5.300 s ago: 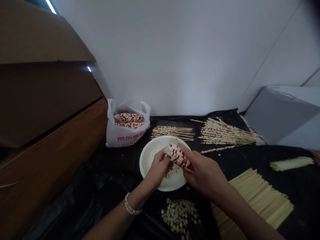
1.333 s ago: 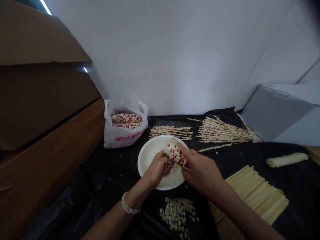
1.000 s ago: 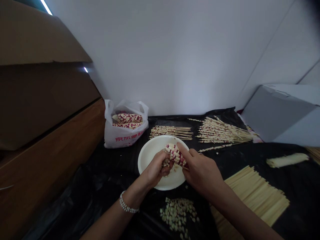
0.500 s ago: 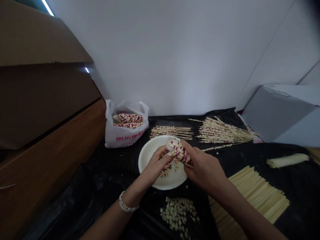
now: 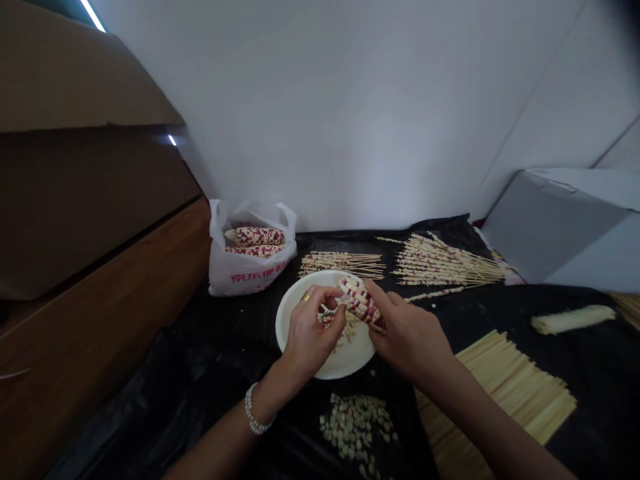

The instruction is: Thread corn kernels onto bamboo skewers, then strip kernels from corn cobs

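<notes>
A corn cob with white and dark red kernels (image 5: 361,303) is gripped in my right hand (image 5: 413,333), tilted over a white bowl (image 5: 287,310). Loose kernels (image 5: 345,333) lie in the bowl, partly hidden by my hands. My left hand (image 5: 313,330) is at the cob's left end, its thumb and index finger curled toward each other; whether anything is between them is too small to tell. A beaded bracelet (image 5: 255,410) circles my left wrist.
Behind the bowl are skewers threaded with kernels (image 5: 440,263) and a plastic bag (image 5: 245,270) with more cobs. A kernel pile (image 5: 357,427) lies in front, bare sticks (image 5: 517,383) and a husk-like piece (image 5: 573,320) at right. Boxes stand on both sides.
My left hand has turned and drawn slightly back from the cob's tip, its fingers more curled. My right hand still holds the cob in nearly the same place.
</notes>
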Available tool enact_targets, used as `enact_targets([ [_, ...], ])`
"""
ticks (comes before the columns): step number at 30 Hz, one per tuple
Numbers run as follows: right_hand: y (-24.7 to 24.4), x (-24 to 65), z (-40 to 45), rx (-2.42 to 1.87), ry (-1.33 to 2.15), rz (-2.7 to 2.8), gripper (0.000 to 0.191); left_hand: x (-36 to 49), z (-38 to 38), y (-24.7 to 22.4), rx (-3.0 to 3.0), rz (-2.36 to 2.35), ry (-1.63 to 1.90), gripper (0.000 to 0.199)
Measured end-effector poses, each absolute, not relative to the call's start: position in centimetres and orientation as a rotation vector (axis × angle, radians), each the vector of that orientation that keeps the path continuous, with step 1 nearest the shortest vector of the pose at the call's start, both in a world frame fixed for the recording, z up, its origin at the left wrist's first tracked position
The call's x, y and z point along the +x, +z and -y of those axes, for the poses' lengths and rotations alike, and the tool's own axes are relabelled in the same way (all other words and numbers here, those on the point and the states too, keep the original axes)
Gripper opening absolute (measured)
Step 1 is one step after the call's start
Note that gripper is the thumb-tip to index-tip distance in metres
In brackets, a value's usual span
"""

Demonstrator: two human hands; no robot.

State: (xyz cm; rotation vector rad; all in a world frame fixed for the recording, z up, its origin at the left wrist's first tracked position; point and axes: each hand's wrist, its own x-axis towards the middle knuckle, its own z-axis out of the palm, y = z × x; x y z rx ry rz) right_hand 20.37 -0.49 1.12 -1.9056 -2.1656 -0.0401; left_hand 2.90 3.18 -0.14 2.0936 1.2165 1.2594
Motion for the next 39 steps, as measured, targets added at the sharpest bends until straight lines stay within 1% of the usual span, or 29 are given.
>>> enact_targets([
  [3, 1.3, 20.3, 0.6, -1.915, -0.076, 2.179, 0.066, 2.7, -3.2, -0.4, 2.209, -1.175, 1.228, 0.013],
  [8, 1.3, 20.2, 0.8, -1.917, -0.140, 2.204, 0.066, 2.4, -3.6, -0.6, 2.412, -1.154, 1.058, 0.014],
  [11, 1.3, 20.3, 0.8, -1.861, -0.150, 2.210, 0.065, 2.4, -3.9, -0.6, 2.352, -1.140, 1.066, 0.010],
  [15, 1.5, 20.3, 1.0, -1.713, -0.022, 2.191, 0.067, 2.2, -4.2, -0.4, 2.190, -1.133, 1.148, 0.008],
  [18, 1.7, 20.3, 1.0, -1.650, 0.020, 2.178, 0.066, 2.1, -4.2, -0.2, 2.142, -1.139, 1.148, 0.009],
  [26, 1.3, 20.5, 0.8, -1.579, -0.132, 2.189, 0.060, 1.9, -4.4, 0.0, 2.171, -1.111, 1.139, 0.005],
  [32, 1.1, 20.4, 0.7, -1.550, -0.250, 2.212, 0.059, 2.7, -4.4, -1.5, 1.925, -1.201, 1.165, 0.005],
  [35, 1.2, 20.4, 0.7, -1.537, -0.216, 2.229, 0.060, 2.7, -4.5, -1.8, 1.896, -1.180, 1.120, 0.005],
  [39, 1.4, 20.8, 0.6, -1.509, -0.080, 2.213, 0.061, 2.4, -4.5, -1.5, 1.916, -1.158, 1.097, 0.003],
])
